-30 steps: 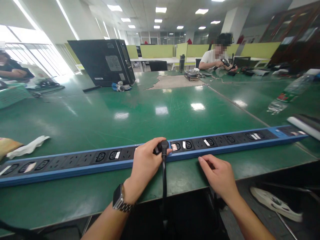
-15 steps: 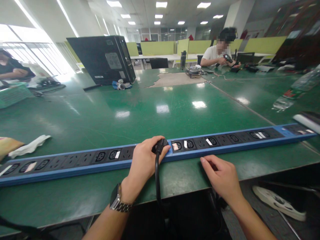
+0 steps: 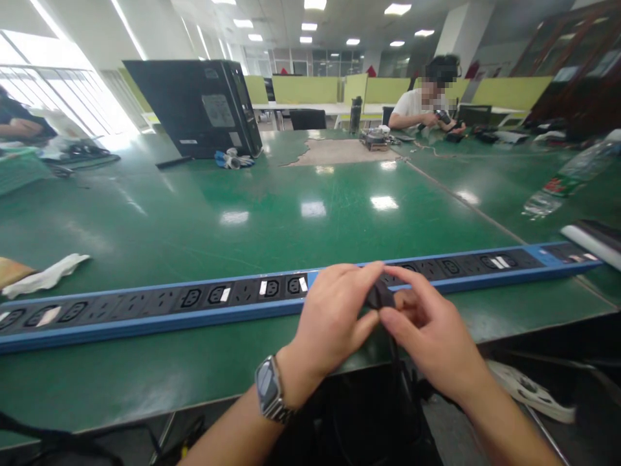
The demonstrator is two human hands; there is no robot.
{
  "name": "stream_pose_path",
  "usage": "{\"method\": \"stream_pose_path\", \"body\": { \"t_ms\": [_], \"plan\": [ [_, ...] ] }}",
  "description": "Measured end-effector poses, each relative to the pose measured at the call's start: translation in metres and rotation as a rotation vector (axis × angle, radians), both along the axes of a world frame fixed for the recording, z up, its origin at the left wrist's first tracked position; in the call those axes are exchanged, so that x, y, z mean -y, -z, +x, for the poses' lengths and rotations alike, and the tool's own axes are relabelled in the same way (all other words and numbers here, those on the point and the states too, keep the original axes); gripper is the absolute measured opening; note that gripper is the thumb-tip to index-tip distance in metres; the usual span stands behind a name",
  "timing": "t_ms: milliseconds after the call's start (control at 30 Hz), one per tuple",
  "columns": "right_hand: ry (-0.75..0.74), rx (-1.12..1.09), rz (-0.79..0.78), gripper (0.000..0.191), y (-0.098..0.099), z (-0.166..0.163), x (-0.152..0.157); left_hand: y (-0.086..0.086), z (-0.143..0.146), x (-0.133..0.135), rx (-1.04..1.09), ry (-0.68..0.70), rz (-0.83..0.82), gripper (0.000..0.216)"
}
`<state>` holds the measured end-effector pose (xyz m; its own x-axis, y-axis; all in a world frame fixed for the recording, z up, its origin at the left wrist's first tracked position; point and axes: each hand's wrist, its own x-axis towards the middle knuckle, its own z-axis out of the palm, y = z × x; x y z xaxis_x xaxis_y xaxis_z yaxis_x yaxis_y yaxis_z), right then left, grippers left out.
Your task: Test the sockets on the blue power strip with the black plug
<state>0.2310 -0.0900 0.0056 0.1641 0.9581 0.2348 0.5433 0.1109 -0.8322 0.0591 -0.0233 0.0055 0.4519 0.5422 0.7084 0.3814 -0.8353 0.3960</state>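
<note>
Pinched in my left hand point(image 3: 337, 317) is a black power cord plug point(image 3: 382, 296), held above the near side of the long blue power strip point(image 3: 169, 320). From it a black cable point(image 3: 400, 375) hangs over the table edge towards my lap. My right hand point(image 3: 434, 333) has met the left one, its thumb and fingers closed round the plug from the right. The fingers hide much of the plug. Black sockets, some bearing white stickers, line the strip, and my hands cover its middle part. A watch point(image 3: 270, 388) is on my left wrist.
A black computer case point(image 3: 189, 107) stands at the back left, with work gloves point(image 3: 233, 158) beside it. On the right lies a plastic bottle point(image 3: 557, 188). A white cloth point(image 3: 46, 275) is at the left. Across the green table point(image 3: 291, 239) a person point(image 3: 412, 113) sits holding a tool.
My left hand has moved right with the plug, away from the strip's middle, uncovering sockets there. My right hand has come up and left and now grips the plug too.
</note>
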Motion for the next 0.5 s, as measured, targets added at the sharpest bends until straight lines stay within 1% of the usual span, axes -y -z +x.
{"method": "stream_pose_path", "body": {
  "t_ms": [33,67,100,133,167,200,233,267,333,400,433,500],
  "plan": [
    [-0.017,0.115,-0.007,0.048,-0.009,0.005,-0.004,-0.003,0.005,0.001,-0.066,0.045,-0.028,0.069],
    [0.003,0.231,-0.014,0.045,-0.016,0.012,-0.009,-0.005,0.007,0.001,-0.142,0.05,-0.067,0.078],
    [0.037,0.33,-0.023,0.041,-0.022,0.021,-0.016,-0.005,0.006,-0.001,-0.225,0.008,-0.106,0.085],
    [0.059,0.405,-0.034,0.04,-0.025,0.031,-0.023,-0.005,0.001,-0.004,-0.314,-0.072,-0.139,0.089],
    [0.063,0.466,-0.046,0.039,-0.027,0.04,-0.031,-0.003,-0.007,-0.007,-0.408,-0.168,-0.158,0.089],
    [0.05,0.529,-0.055,0.039,-0.027,0.047,-0.039,0.0,-0.015,-0.01,-0.49,-0.261,-0.161,0.084],
    [0.023,0.599,-0.062,0.037,-0.026,0.051,-0.046,0.004,-0.023,-0.014,-0.552,-0.329,-0.156,0.077],
    [-0.012,0.674,-0.067,0.035,-0.024,0.051,-0.052,0.007,-0.03,-0.016,-0.595,-0.368,-0.148,0.071],
    [-0.041,0.818,-0.069,0.03,-0.021,0.042,-0.06,0.012,-0.039,-0.019,-0.636,-0.372,-0.125,0.068],
    [-0.016,0.907,-0.073,0.026,-0.021,0.03,-0.061,0.014,-0.04,-0.02,-0.642,-0.368,-0.096,0.067],
    [-0.005,0.91,-0.069,0.024,-0.024,0.027,-0.059,0.014,-0.039,-0.02,-0.645,-0.377,-0.084,0.067],
    [0.064,0.813,0.004,0.024,-0.036,0.036,-0.052,0.013,-0.036,-0.019,-0.656,-0.397,-0.068,0.067]
  ]
}}
